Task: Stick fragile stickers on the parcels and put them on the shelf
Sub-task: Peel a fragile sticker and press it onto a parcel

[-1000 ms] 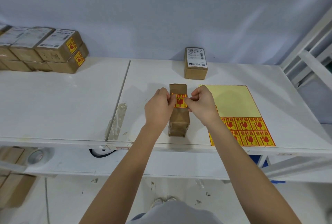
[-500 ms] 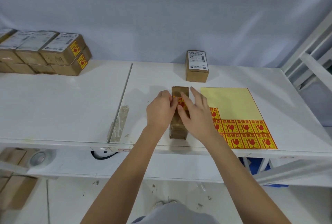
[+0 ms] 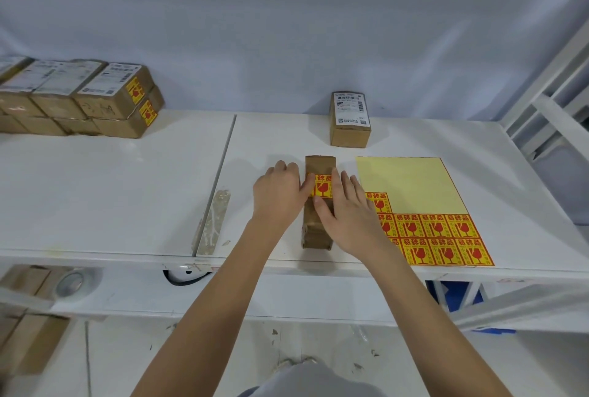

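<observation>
Where the two white tabletop panels [image 3: 127, 199] meet, a narrow brown cardboard parcel [image 3: 318, 231] stands just right of the seam, near the front edge, its long side running away from the viewer. Fragile sticker [image 3: 322, 188]: yellow with red glass symbol and red characters, lying across the parcel's top face, about a third of the way from the far end. Left hand [image 3: 280, 192]: set against the parcel's left side, fingers loosely bent, thumb tip touching the sticker's left edge. Right hand [image 3: 347, 205]: fingers straight and lying flat along the parcel's right side, thumb pressed on the top face just below the sticker; nothing is gripped. Sticker sheet [image 3: 411, 186]: pale yellow backing, flat on the table just right of the parcel, with remaining fragile stickers in rows along its near end. Second parcel [image 3: 350, 122]: brown, white shipping label on top, standing behind the first, near the wall. Stacked parcels [image 3: 79, 100]: at far left of the table, two layers, shipping labels upward, two end faces showing fragile stickers. White shelf frame [image 3: 548, 94]: at the right edge. Tape roll [image 3: 71, 282]: on the lower level, left.
</observation>
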The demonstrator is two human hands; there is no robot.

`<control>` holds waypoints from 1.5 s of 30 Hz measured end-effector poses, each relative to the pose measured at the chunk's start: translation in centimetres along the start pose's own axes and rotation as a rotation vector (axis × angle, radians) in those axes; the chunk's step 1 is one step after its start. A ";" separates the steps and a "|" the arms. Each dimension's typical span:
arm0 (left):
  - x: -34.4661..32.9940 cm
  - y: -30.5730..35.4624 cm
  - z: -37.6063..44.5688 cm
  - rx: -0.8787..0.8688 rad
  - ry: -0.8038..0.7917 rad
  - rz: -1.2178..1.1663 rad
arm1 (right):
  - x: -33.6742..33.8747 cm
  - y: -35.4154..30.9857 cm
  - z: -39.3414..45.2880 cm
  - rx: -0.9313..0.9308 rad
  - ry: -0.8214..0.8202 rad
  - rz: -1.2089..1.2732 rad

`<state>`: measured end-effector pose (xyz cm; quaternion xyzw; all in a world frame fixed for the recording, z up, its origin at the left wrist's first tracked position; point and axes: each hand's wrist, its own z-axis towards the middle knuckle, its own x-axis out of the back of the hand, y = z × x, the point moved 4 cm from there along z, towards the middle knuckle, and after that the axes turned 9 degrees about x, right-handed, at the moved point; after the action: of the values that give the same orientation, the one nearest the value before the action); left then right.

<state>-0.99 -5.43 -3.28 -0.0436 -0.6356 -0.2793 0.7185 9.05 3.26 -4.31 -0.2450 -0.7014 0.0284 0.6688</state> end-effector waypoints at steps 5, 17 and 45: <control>0.3 -1.1 -1.6 -0.073 0.156 -0.245 | 0.1 0.0 0.0 -0.007 -0.019 0.042; -1.8 -0.1 -4.0 0.012 -0.308 -0.156 | -0.2 0.1 -0.2 0.001 -0.047 0.164; -2.3 -0.4 -4.1 0.133 -0.381 -0.176 | 0.6 0.2 -0.4 0.161 0.106 0.066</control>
<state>2.36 -6.69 -6.30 0.0077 -0.7783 -0.2850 0.5595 9.46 3.58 -3.77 -0.2144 -0.6522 0.0937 0.7210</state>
